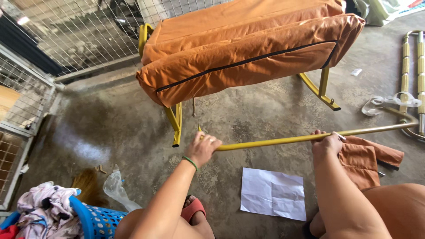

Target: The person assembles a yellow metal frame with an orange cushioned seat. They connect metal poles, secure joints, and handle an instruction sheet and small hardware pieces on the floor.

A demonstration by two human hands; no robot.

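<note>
A long yellow metal tube (270, 141) runs level across the middle of the view and bends upward at its far right end. My left hand (202, 148) is closed around its left end. My right hand (326, 142) grips it further right, just above a folded orange cloth cover (367, 161). Beyond the tube stands a yellow rocking frame (176, 119) carrying thick orange cushions (248, 57) with a black zip line.
A creased white sheet of paper (273, 193) lies on the concrete floor between my legs. A blue basket (95, 221) of clothes sits bottom left beside a broom head (88, 186). More yellow tubes (411, 66) and clear plastic wrap (389, 102) lie at right. Wire mesh fencing (66, 35) borders the back left.
</note>
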